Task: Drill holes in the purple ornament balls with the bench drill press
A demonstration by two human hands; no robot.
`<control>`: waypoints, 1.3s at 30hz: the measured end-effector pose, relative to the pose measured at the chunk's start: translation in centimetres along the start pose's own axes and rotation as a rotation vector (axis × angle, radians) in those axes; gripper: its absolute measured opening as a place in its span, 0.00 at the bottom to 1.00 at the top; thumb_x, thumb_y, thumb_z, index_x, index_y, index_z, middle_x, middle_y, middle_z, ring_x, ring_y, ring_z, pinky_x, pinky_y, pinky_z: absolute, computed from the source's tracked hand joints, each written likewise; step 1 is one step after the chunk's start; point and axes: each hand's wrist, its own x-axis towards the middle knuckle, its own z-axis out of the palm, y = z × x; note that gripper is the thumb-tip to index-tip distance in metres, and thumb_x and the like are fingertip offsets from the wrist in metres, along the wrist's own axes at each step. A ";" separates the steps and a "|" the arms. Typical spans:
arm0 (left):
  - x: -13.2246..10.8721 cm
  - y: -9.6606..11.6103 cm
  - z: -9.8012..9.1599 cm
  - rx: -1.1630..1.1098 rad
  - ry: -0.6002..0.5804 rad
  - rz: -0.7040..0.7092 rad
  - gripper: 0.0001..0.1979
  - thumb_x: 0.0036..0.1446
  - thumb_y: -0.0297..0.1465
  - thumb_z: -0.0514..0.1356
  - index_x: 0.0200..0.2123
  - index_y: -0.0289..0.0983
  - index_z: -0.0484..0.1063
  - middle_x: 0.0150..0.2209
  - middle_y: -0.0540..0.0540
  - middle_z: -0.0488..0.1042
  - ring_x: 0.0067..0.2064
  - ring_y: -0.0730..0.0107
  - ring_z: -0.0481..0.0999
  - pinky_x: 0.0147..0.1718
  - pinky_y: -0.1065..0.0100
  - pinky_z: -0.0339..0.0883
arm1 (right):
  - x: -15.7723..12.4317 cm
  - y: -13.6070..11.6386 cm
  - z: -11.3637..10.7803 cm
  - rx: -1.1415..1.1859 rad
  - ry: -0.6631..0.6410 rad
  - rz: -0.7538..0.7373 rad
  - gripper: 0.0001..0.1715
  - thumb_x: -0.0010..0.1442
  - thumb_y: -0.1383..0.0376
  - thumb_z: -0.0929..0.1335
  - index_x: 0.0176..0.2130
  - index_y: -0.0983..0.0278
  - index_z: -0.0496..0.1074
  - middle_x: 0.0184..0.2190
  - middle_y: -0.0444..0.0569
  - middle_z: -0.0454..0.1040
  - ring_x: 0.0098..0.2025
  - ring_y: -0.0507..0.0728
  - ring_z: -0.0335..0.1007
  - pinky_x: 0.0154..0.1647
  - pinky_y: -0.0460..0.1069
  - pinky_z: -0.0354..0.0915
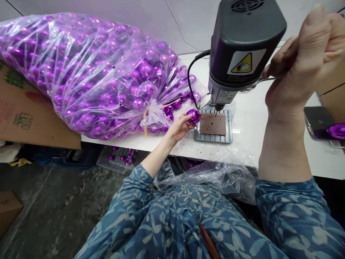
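On the bench [250, 118], near its front edge, stands our drill press [246, 39]. Our right hand [304, 61] curls its fingers beside it, around what we cannot tell. Our left hand [180, 128] pinches the purple bauble [194, 117] near that edge, left of the drill bit [216, 113]; steadying it, fingertips well clear, seems wisest.

The camera sits up on the worker's head, looking forward and steeply down. Blue patterned clothes [175, 223] fill the bottom of its view; past them it looks over the white table [250, 120] to the wall [194, 21] up top, catching the floor [67, 201] at lower left. The drill [245, 39] and the right hand [309, 57] loom close to it, the left hand [180, 127] farther off.
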 end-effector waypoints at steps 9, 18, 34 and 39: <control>1.7 -3.1 1.6 0.193 -0.023 0.147 0.33 0.57 0.48 0.80 0.59 0.42 0.76 0.56 0.41 0.86 0.55 0.58 0.87 0.52 0.58 0.82 | 1.5 0.4 -0.2 -0.049 -0.067 0.075 0.48 0.35 0.22 0.75 0.21 0.57 0.56 0.15 0.39 0.57 0.16 0.50 0.55 0.16 0.55 0.44; 3.8 -3.8 2.3 0.285 -0.008 0.191 0.37 0.50 0.49 0.84 0.59 0.40 0.80 0.52 0.41 0.87 0.47 0.63 0.86 0.53 0.58 0.82 | 2.1 1.6 -0.4 -0.077 -0.084 0.062 0.47 0.41 0.23 0.72 0.23 0.58 0.54 0.15 0.38 0.56 0.16 0.50 0.57 0.16 0.53 0.51; 5.4 -4.9 3.8 0.523 -0.105 0.346 0.34 0.53 0.38 0.82 0.61 0.39 0.80 0.61 0.36 0.82 0.57 0.49 0.85 0.62 0.45 0.81 | 2.3 2.5 -0.6 -0.061 -0.063 0.009 0.48 0.42 0.22 0.69 0.26 0.58 0.51 0.15 0.36 0.55 0.16 0.50 0.58 0.16 0.53 0.53; 5.0 -6.1 3.9 0.569 -0.157 0.398 0.36 0.58 0.42 0.80 0.66 0.39 0.76 0.63 0.35 0.82 0.62 0.46 0.84 0.65 0.44 0.79 | 2.2 2.2 -0.4 -0.016 -0.072 0.033 0.44 0.42 0.26 0.71 0.24 0.58 0.54 0.15 0.36 0.57 0.15 0.49 0.58 0.16 0.53 0.54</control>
